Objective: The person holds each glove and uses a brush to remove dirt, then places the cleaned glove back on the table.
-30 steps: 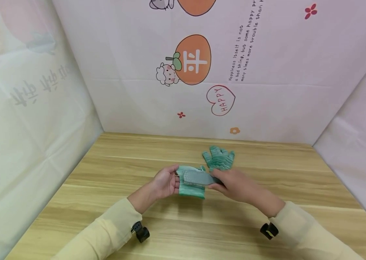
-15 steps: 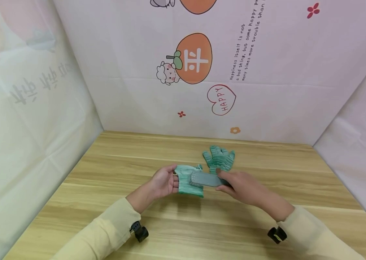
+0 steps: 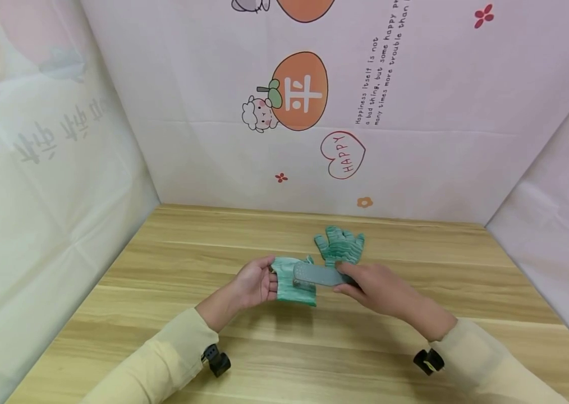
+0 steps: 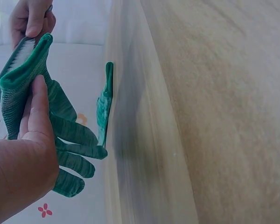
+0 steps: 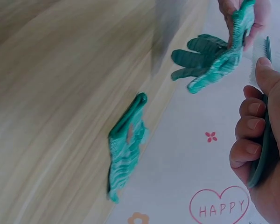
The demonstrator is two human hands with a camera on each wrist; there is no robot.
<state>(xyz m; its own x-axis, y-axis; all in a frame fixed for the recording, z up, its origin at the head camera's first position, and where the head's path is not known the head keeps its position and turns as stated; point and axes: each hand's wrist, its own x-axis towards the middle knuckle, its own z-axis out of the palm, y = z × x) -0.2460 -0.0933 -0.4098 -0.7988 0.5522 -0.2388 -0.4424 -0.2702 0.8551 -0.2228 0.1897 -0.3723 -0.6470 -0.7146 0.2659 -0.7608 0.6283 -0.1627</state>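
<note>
My left hand (image 3: 254, 283) holds a green striped knitted glove (image 3: 289, 294) above the table, gripping it near the cuff. In the left wrist view the held glove's fingers (image 4: 74, 133) hang down past the hand. My right hand (image 3: 380, 292) grips the handle of a grey-green brush (image 3: 317, 275). The brush head lies over the glove's face in the head view. White bristles (image 4: 22, 53) face the glove in the left wrist view; whether they touch it I cannot tell. In the right wrist view, fingers curl round the brush handle (image 5: 266, 140).
A matching green glove (image 3: 343, 247) lies on the wooden table (image 3: 203, 235), just beyond the brush. A printed white cloth (image 3: 203, 157) stands behind the table, with more cloth at both sides. Each wrist wears a black camera (image 3: 218, 362).
The brush has slid right across the held glove from one second ago, and since half a second ago it has shifted slightly left. The left hand and the lying glove stay nearly still.
</note>
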